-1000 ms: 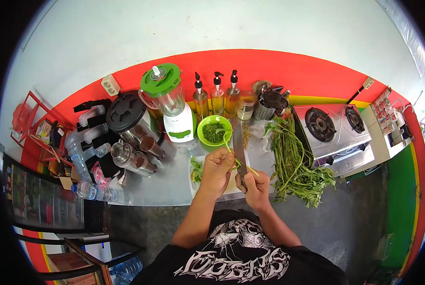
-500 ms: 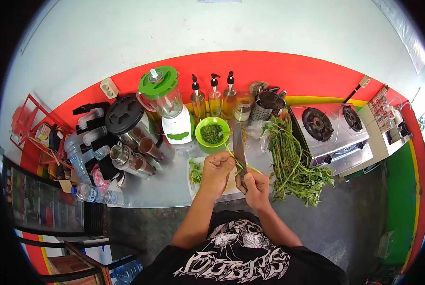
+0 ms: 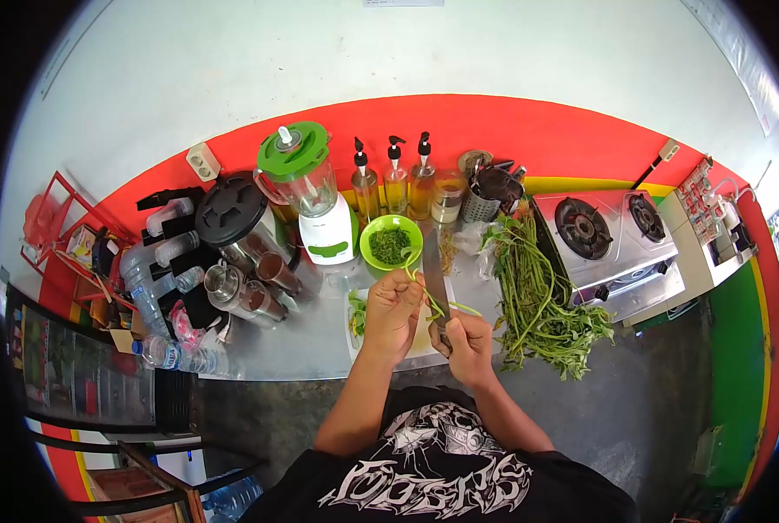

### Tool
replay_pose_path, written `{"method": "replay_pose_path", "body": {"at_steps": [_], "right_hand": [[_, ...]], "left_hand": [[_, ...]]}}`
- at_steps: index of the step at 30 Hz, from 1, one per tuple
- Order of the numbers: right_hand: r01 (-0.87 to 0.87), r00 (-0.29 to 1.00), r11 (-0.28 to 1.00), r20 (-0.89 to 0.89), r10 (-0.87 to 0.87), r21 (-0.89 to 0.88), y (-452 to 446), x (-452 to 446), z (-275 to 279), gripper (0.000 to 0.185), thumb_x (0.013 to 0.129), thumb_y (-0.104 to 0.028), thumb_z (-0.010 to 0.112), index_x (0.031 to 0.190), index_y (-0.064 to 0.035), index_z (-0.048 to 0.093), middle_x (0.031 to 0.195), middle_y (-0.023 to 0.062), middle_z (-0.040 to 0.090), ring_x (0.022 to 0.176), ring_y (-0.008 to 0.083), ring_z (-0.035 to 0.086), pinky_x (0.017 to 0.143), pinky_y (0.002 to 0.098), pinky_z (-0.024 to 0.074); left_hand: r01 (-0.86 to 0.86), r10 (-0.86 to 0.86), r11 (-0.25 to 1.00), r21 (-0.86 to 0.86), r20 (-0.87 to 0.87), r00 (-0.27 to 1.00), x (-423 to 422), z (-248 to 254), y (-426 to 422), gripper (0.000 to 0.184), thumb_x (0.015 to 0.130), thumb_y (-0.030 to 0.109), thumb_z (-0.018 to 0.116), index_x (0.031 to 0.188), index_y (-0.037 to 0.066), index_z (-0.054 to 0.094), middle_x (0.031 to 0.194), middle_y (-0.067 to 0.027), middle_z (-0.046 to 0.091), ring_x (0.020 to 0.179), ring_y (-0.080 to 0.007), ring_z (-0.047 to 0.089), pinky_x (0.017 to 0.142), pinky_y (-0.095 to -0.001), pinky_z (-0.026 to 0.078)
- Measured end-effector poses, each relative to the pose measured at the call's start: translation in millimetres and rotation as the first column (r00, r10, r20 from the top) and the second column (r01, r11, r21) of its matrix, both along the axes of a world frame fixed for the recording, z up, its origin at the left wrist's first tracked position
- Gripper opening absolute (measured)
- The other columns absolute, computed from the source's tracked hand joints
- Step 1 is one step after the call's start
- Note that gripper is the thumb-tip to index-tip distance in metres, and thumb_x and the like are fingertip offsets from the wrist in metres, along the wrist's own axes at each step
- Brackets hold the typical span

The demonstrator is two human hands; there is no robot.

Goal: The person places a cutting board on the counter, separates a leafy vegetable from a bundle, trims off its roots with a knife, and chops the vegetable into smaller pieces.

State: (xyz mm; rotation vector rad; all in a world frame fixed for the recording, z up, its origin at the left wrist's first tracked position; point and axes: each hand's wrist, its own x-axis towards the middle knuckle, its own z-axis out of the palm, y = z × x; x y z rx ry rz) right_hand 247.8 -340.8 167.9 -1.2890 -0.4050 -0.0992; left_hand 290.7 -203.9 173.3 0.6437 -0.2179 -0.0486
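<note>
My left hand (image 3: 393, 315) pinches a thin green stem (image 3: 412, 273), its fingers closed. In my right hand (image 3: 470, 350) is a knife (image 3: 436, 275), gripped by the handle with the blade pointing away from me. The stem crosses the blade near the handle, and its end sticks out above my right hand. Both hands are over a pale cutting board (image 3: 422, 344), mostly hidden by them. Picked green leaves (image 3: 356, 312) lie at its left side. Just beyond my hands stands a green bowl (image 3: 371, 254) holding small green pieces.
A heap of long-stemmed greens (image 3: 538, 301) lies to the right, beside a two-burner gas stove (image 3: 612, 279). Behind the bowl stand a blender (image 3: 320, 228) and several pump bottles (image 3: 395, 187). Metal shakers (image 3: 252, 301) and water bottles (image 3: 167, 355) occupy the left side.
My left hand has shifted slightly up and left, still pinching the stem. The knife blade has tipped a little to the left. The other things stay in place.
</note>
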Motion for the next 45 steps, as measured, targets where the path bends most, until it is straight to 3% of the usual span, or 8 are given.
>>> {"method": "replay_pose_path", "body": {"at_steps": [6, 10, 11, 14, 24, 29, 32, 45], "right_hand": [[0.007, 0.999, 1.000, -0.039, -0.006, 0.009, -0.2, -5.5, -4.1, 0.046, 0.108, -0.031, 0.046, 0.131, 0.0062, 0.060, 0.073, 0.0028, 0.053, 0.056, 0.0063, 0.040, 0.051, 0.0224, 0.0313], [0.023, 0.998, 0.999, -0.053, -0.021, 0.046, 1.0, -9.6, -2.6, 0.044, 0.108, -0.031, 0.046, 0.118, 0.0083, 0.064, 0.075, 0.0037, 0.054, 0.056, 0.0058, 0.039, 0.050, 0.0228, 0.0309], [0.024, 0.998, 0.999, -0.054, -0.022, 0.044, 1.4, -10.5, -1.2, 0.044, 0.108, -0.031, 0.046, 0.118, 0.0083, 0.064, 0.075, 0.0037, 0.054, 0.056, 0.0058, 0.039, 0.050, 0.0228, 0.0309], [0.068, 0.996, 0.997, -0.056, -0.066, 0.032, 1.3, -12.4, -1.9, 0.042, 0.108, -0.028, 0.046, 0.089, 0.0066, 0.060, 0.073, 0.0048, 0.054, 0.055, 0.0058, 0.039, 0.048, 0.0230, 0.0305], [0.058, 0.994, 0.997, -0.101, -0.052, 0.052, 5.4, -18.8, 5.5, 0.045, 0.109, -0.028, 0.044, 0.079, 0.0032, 0.056, 0.068, 0.0048, 0.056, 0.052, 0.0065, 0.040, 0.047, 0.0240, 0.0312], [0.008, 0.995, 1.000, -0.104, -0.007, 0.002, 6.7, -18.6, 3.2, 0.043, 0.109, -0.029, 0.045, 0.124, 0.0069, 0.063, 0.069, 0.0033, 0.056, 0.052, 0.0060, 0.041, 0.048, 0.0231, 0.0320], [-0.005, 0.993, 1.000, -0.119, 0.007, 0.021, 13.3, -20.8, 4.7, 0.038, 0.108, -0.023, 0.045, 0.124, 0.0076, 0.062, 0.071, 0.0015, 0.053, 0.058, 0.0059, 0.041, 0.052, 0.0226, 0.0340], [-0.062, 0.981, 0.997, -0.183, 0.069, 0.048, 33.1, -23.6, -2.4, 0.042, 0.109, -0.028, 0.043, 0.095, 0.0053, 0.062, 0.070, 0.0050, 0.057, 0.050, 0.0066, 0.042, 0.046, 0.0228, 0.0313]], "left_hand": [[0.017, -0.017, 1.000, -0.004, -0.037, 0.999, -5.4, 3.7, -4.2, 0.009, 0.095, 0.012, 0.070, 0.093, 0.005, 0.064, 0.090, -0.0001, 0.066, 0.080, -0.0068, 0.058, 0.074, -0.0215, 0.045], [0.054, -0.054, 0.998, 0.013, 0.008, 0.999, -7.9, -2.0, -4.3, 0.014, 0.097, 0.021, 0.067, 0.101, 0.007, 0.064, 0.092, -0.0034, 0.068, 0.084, -0.0111, 0.064, 0.079, -0.0257, 0.051], [0.025, -0.027, 0.999, -0.031, -0.068, 0.997, -10.4, -1.6, -9.0, 0.007, 0.095, 0.009, 0.069, 0.091, 0.006, 0.064, 0.081, 0.0023, 0.065, 0.072, -0.0041, 0.056, 0.068, -0.0183, 0.043], [0.022, -0.022, 1.000, 0.000, -0.058, 0.998, -11.9, 0.0, -8.8, 0.009, 0.094, 0.009, 0.070, 0.089, 0.006, 0.064, 0.080, 0.0030, 0.064, 0.071, -0.0032, 0.054, 0.066, -0.0183, 0.041], [-0.012, 0.012, 0.999, -0.033, -0.029, 1.000, -17.1, 4.3, -3.9, 0.017, 0.096, 0.012, 0.068, 0.108, 0.000, 0.068, 0.091, -0.0025, 0.070, 0.079, -0.0077, 0.060, 0.077, -0.0226, 0.047], [-0.034, 0.034, 0.999, 0.019, 0.021, 0.999, -17.2, 5.8, 7.9, 0.017, 0.096, 0.011, 0.068, 0.110, 0.001, 0.067, 0.095, -0.0035, 0.070, 0.083, -0.0102, 0.061, 0.080, -0.0254, 0.048], [-0.028, 0.028, 1.000, -0.011, 0.010, 1.000, -21.9, 1.7, 11.4, 0.013, 0.097, 0.008, 0.066, 0.108, 0.001, 0.066, 0.098, -0.0042, 0.072, 0.084, -0.0090, 0.062, 0.078, -0.0248, 0.048], [-0.135, 0.135, 0.991, 0.009, -0.109, 0.985, -40.2, -2.3, 31.0, 0.021, 0.098, 0.011, 0.064, 0.115, -0.001, 0.066, 0.091, -0.0018, 0.067, 0.081, -0.0078, 0.057, 0.078, -0.0240, 0.046]]}}
